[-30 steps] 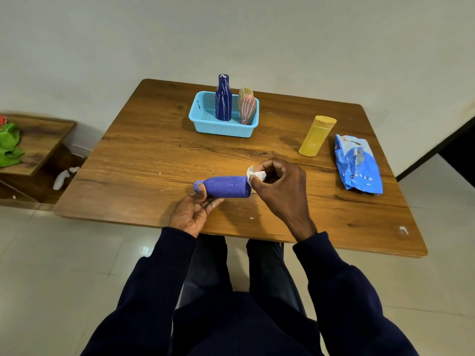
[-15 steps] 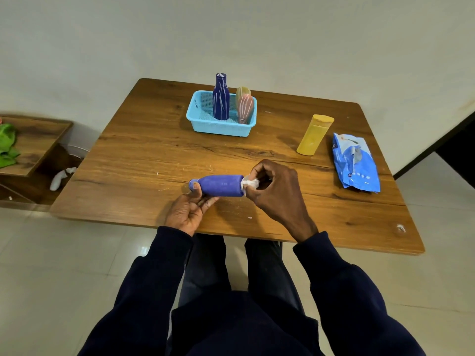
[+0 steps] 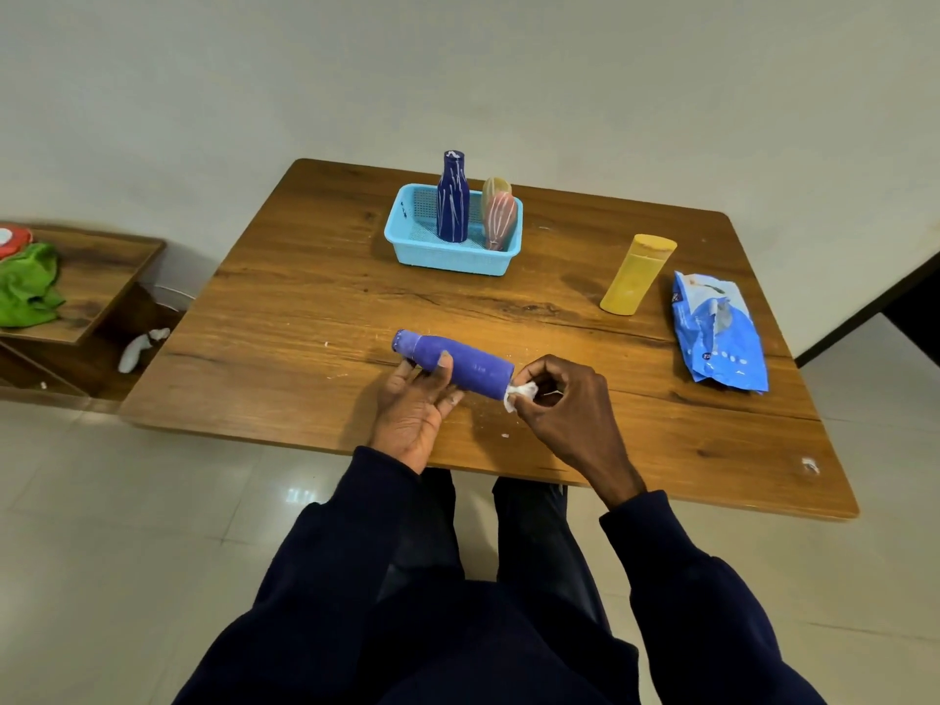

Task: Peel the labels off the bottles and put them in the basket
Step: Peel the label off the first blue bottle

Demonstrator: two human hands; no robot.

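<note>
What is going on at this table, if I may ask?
A seated person is peeling a purple bottle. The left hand holds it on its side over the table, while the right hand pinches a white label scrap at its base. A dark blue bottle and a pink bottle are in the basket; a yellow bottle stands apart.

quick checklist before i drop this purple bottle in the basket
1. Grip on the purple bottle: ok, the left hand holds it sideways.
2. White scrap: ok, the right hand pinches it at the bottle's base.
3. Scrap fully off the bottle: cannot tell.
4. Room in the blue basket: ok, the dark blue bottle and pink bottle stand in it and its left part is bare.
5. Path to the basket: ok, nothing stands between.
6. All bottles in: not ok, the yellow bottle stands on the table.
</note>
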